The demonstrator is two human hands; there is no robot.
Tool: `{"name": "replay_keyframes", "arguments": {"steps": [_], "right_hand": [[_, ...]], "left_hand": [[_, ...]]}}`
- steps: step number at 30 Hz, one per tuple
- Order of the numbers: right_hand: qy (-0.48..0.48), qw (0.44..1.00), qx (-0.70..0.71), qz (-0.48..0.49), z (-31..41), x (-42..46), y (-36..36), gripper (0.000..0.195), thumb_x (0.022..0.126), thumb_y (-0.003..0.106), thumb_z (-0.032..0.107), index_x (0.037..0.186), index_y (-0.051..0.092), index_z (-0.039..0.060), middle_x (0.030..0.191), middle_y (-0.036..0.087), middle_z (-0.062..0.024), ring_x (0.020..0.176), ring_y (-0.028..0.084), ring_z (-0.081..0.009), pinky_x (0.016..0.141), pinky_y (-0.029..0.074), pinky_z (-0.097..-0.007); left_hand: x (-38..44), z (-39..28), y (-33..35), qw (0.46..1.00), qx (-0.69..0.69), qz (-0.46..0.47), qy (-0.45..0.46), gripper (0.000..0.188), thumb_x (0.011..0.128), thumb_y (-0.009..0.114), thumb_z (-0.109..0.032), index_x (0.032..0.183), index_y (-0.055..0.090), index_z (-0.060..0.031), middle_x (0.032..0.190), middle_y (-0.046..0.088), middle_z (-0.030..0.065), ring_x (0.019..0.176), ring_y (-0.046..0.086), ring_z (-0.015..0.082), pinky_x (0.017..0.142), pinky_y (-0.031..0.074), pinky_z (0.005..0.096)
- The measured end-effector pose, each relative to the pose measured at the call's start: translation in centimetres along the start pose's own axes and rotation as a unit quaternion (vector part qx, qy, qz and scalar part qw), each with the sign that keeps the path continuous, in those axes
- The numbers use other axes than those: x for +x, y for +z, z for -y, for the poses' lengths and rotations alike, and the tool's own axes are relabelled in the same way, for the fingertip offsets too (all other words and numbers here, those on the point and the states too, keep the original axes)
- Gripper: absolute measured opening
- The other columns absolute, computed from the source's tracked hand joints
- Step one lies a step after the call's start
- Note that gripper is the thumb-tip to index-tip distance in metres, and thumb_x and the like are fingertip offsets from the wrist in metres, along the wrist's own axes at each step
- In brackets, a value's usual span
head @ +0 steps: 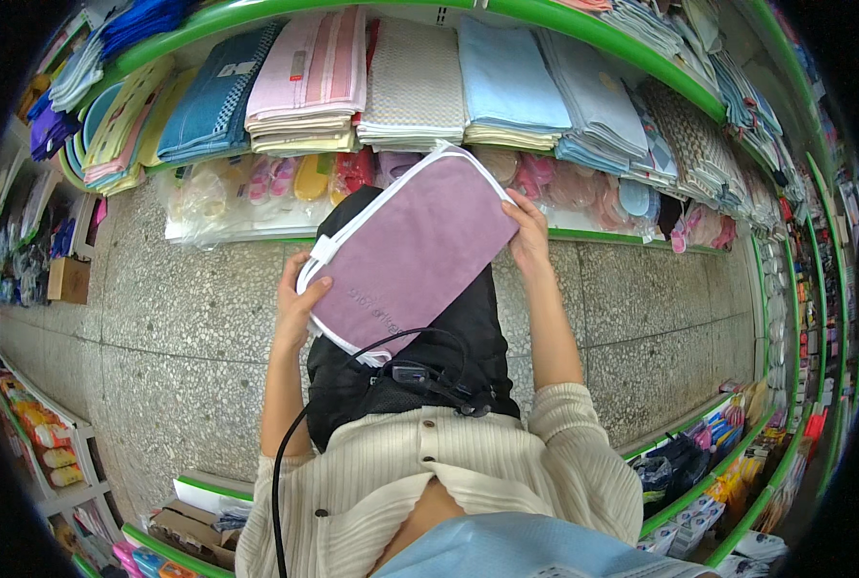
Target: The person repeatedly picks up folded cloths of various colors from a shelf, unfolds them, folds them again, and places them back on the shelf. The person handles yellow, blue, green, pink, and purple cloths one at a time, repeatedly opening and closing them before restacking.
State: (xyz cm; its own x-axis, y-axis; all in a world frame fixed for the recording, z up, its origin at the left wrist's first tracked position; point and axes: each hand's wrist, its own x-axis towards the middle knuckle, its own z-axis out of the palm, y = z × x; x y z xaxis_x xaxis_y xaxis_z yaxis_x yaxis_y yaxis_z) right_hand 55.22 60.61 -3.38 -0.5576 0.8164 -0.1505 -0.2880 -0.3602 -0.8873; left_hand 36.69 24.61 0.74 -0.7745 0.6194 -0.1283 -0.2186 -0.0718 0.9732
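Between my two hands is a folded mauve towel (415, 246) with white edging, tilted over my lap. My left hand (300, 300) grips its lower left corner, thumb on top, beside a white tab (322, 249) on the edging. At the upper right corner, my right hand (527, 227) pinches the edge. Faint writing runs along the towel's lower side. Just beyond it, stacks of folded towels lie on a shelf: a pink stack (306, 72), a checked beige stack (412, 79) and a light blue stack (512, 79).
Bagged slippers (313, 177) fill the low shelf ahead, under the green-edged towel shelf. A black cable (276, 477) loops across my lap. Speckled floor (183, 303) spreads on both sides. Stocked shelves (718, 462) stand at right, and a cardboard box (69, 280) sits at left.
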Motion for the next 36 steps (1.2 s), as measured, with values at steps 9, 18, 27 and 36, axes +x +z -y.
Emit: {"name": "replay_keyframes", "arguments": {"steps": [9,18,27,36], "right_hand": [[0.093,0.992,0.067,-0.056,-5.7,-0.3,1.0,0.046,0.092,0.067,0.036,0.125,0.059,0.0062,0.119,0.063,-0.0069,0.109,0.059,-0.0214,0.096,0.045,-0.0379],[-0.23,0.927,-0.27,-0.121,-5.0,-5.6,0.0,0.017,0.086,0.073,0.01,0.099,0.068,-0.0002,0.089,0.064,-0.0049,0.075,0.06,-0.014,0.071,0.048,-0.0269],[-0.231,0.848,-0.475,-0.04,-1.3,-8.2,4.6,0.019,0.08,0.075,0.014,0.096,0.072,0.0035,0.083,0.062,-0.0097,0.075,0.064,-0.0227,0.069,0.052,-0.0337],[-0.338,0.704,-0.625,0.018,-1.0,-7.5,5.5,0.009,0.086,0.065,0.013,0.091,0.068,0.007,0.087,0.064,-0.0084,0.085,0.064,-0.0283,0.071,0.052,-0.0398]], "left_hand": [[2.6,2.5,-4.2,0.986,0.127,0.055,-0.094,0.073,0.087,0.073,-0.037,0.14,0.045,0.0048,0.13,0.057,0.0182,0.12,0.054,0.0249,0.103,0.039,0.0342],[9.0,-4.7,4.6,0.898,0.41,0.097,0.127,0.072,0.086,0.068,-0.044,0.135,0.05,0.0048,0.132,0.055,0.0265,0.125,0.051,0.0377,0.106,0.04,0.0413],[3.4,3.7,16.4,0.703,0.607,0.153,0.337,0.094,0.082,0.066,-0.051,0.146,0.031,0.0083,0.151,0.032,0.0251,0.144,0.026,0.0348,0.118,0.017,0.0536],[3.1,4.3,16.4,0.669,0.651,0.145,0.327,0.097,0.084,0.06,-0.057,0.146,0.028,0.0099,0.154,0.029,0.0252,0.146,0.024,0.0346,0.119,0.013,0.0524]]}}
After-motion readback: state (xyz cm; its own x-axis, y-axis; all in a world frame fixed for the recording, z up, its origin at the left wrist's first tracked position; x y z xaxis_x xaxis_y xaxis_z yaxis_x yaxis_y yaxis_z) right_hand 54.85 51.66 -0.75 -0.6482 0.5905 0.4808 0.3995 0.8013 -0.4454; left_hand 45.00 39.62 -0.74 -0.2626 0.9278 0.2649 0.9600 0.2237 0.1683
